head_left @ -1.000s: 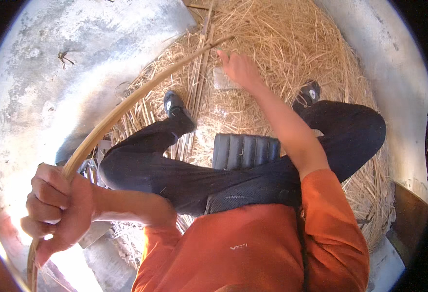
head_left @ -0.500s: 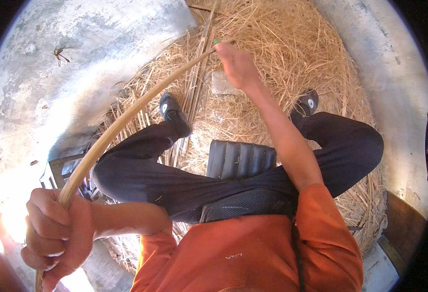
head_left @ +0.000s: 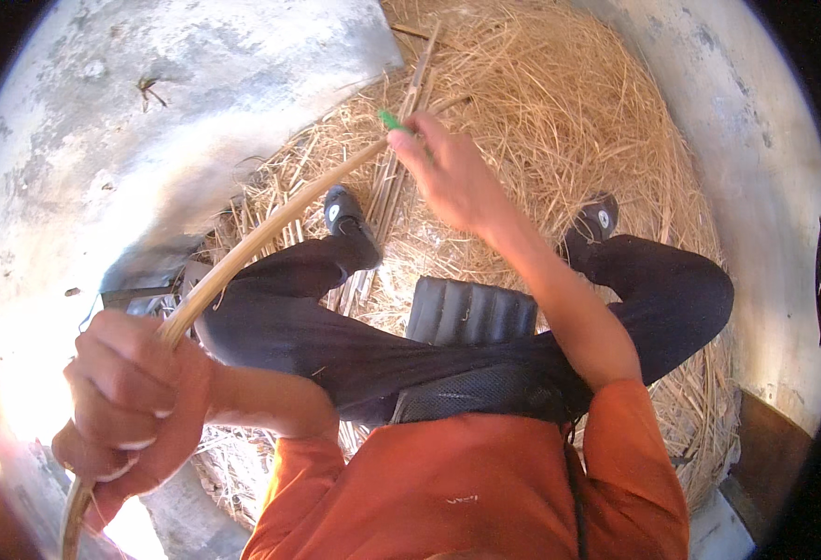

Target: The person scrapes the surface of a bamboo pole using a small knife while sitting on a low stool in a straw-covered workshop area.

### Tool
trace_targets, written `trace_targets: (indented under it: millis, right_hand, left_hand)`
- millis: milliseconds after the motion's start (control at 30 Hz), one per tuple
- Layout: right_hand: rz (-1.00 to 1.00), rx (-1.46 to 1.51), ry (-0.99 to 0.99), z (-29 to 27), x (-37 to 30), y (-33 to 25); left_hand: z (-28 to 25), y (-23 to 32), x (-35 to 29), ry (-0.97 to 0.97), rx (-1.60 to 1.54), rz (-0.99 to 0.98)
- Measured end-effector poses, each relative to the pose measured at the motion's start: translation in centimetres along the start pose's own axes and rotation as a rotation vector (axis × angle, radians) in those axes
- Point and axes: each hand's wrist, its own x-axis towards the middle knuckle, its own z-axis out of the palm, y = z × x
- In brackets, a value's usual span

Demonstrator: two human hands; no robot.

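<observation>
A long, pale, curved cane (head_left: 263, 233), perhaps bamboo or rattan, slants across in front of me from lower left to upper middle. My left hand (head_left: 135, 401) is wrapped round its thick lower part, and the end sticks out below the fist. Near the far end, my right hand (head_left: 452, 177) is closed over the cane, with a small green piece (head_left: 391, 120) jutting past the thumb and fingers. Whether that piece is a knife handle or some other tool is hidden by the hand. The thin tip of the cane shows beyond my right hand.
Loose straw-like shavings (head_left: 560, 112) cover the floor between curved pale walls (head_left: 746, 140). Several split strips (head_left: 394, 191) lie by my left shoe (head_left: 348, 219). A black ribbed pad (head_left: 471, 313) sits between my legs. A brown board (head_left: 772, 457) stands at right.
My right hand has come back toward me along the cane, baring its tip and more of the green piece. My left hand has shifted slightly right, still gripping.
</observation>
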Motion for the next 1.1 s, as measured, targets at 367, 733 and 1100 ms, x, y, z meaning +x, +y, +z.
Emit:
trace_targets:
  millis: [367, 733, 1100]
  right_hand:
    - [-0.18, -0.069, -0.072, 1.4, -10.1, -8.6]
    - [-0.244, -0.257, 0.066, 2.9, -9.6, -5.3]
    - [0.265, -0.428, 0.126, -0.9, -5.7, 5.0]
  left_hand:
    - [0.8, -0.5, 1.2, -0.489, -0.43, -0.1]
    - [0.4, 0.1, 0.9, -0.691, -0.487, -0.15]
    - [2.0, -0.5, 1.0, -0.683, -0.487, -0.13]
